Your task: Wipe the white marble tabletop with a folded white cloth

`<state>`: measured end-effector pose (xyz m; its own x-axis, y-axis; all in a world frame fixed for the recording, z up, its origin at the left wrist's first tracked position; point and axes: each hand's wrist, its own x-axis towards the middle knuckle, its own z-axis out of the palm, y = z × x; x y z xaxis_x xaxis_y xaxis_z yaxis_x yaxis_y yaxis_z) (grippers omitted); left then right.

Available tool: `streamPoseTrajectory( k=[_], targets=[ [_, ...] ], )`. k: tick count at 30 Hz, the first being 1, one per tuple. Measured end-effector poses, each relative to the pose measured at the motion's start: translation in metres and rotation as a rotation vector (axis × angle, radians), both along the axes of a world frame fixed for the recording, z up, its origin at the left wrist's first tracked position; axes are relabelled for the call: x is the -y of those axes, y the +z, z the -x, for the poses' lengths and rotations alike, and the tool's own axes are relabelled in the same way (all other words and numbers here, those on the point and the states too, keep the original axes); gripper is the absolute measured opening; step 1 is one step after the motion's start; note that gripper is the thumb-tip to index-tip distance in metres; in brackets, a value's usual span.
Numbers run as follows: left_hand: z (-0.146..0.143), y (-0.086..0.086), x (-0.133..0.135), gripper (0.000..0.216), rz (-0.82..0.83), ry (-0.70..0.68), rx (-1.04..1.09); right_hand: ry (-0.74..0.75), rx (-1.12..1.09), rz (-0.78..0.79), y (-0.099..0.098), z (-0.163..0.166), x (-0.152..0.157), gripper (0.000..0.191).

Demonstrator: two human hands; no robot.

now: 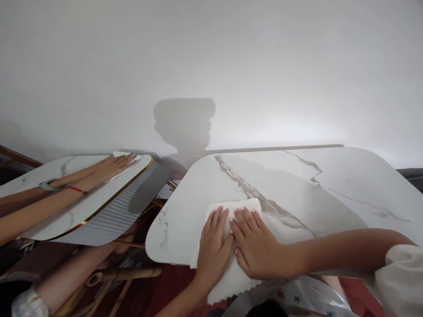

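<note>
A white cloth (231,211) lies on the near left part of a white marble table top (297,185) and hangs over its front edge. My left hand (213,246) and my right hand (254,248) lie flat on the cloth side by side, fingers stretched out and pointing away from me. The thumbs touch. Neither hand is closed around anything.
To the left stands a smaller marble table (66,215) with a gold rim and ribbed side. Another person's hands (114,165) rest on a white cloth (132,157) at its far corner. Bamboo-like legs (122,275) show below. A white wall stands right behind both tables.
</note>
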<state>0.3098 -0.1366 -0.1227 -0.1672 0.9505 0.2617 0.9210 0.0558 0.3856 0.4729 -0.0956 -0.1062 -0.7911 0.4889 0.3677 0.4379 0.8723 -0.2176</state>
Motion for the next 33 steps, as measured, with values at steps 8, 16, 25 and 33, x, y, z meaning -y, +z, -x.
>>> streamPoseTrajectory(
  k=[8, 16, 25, 33],
  targets=[
    [-0.045, 0.005, -0.058, 0.054, 0.076, -0.075, 0.16, -0.148, 0.057, -0.001, -0.005, -0.041, -0.04, 0.054],
    [-0.059, 0.008, -0.161, 0.045, -0.006, -0.149, 0.021, -0.238, 0.091, -0.047, -0.009, -0.046, -0.131, 0.052],
    [-0.048, 0.013, -0.259, 0.037, -0.095, -0.108, -0.15, -0.278, 0.099, -0.081, -0.013, -0.021, -0.238, 0.049],
    [-0.078, 0.017, -0.304, 0.023, -0.045, -0.15, -0.214, -0.39, 0.156, 0.0, -0.011, -0.044, -0.275, 0.052]
  ],
)
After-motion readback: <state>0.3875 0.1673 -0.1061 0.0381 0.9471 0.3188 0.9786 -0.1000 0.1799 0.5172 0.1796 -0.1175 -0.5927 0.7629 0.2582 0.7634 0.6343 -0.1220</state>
